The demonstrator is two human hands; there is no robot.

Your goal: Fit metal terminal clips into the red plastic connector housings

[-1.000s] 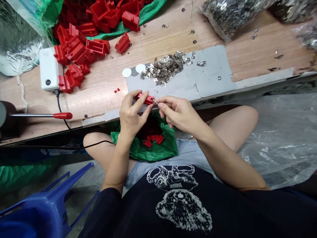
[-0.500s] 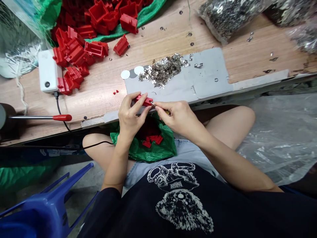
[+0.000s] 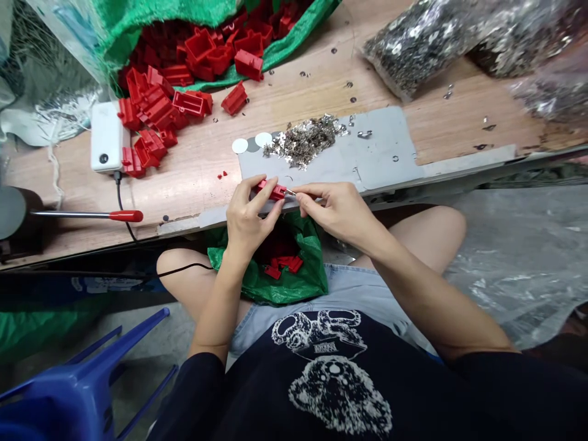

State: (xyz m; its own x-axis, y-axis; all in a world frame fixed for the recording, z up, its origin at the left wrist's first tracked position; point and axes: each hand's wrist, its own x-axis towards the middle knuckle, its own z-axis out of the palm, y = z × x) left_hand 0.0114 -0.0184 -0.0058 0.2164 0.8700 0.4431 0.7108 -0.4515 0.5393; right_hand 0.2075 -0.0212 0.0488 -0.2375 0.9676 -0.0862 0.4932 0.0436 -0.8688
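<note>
My left hand (image 3: pixel 250 211) is closed around a small red plastic housing (image 3: pixel 277 192), holding it at the front edge of the grey mat (image 3: pixel 381 144). Pinched in my right hand (image 3: pixel 337 208) is a thin metal-tipped tool (image 3: pixel 290 192), whose tip meets the right end of the housing. Most of the tool is hidden by my fingers. Just beyond both hands lies a heap of small shiny metal clips (image 3: pixel 305 141) on the mat. An open green bag (image 3: pixel 316 257) with several red housings (image 3: pixel 289 263) in it rests on my lap, below the hands.
More red housings (image 3: pixel 156 104) spill from a green sack (image 3: pixel 138 24) at the back left. Near them are a white power bank (image 3: pixel 106 138) with a black cable and a red-handled lever (image 3: pixel 126 215). Clear bags of metal parts (image 3: pixel 422 46) lie back right; a blue stool (image 3: pixel 87 380) stands lower left.
The view has shifted slightly, so the bench items appear a little lower. My right fingers have drawn back slightly from the housing, and more of the tool's metal tip shows.
</note>
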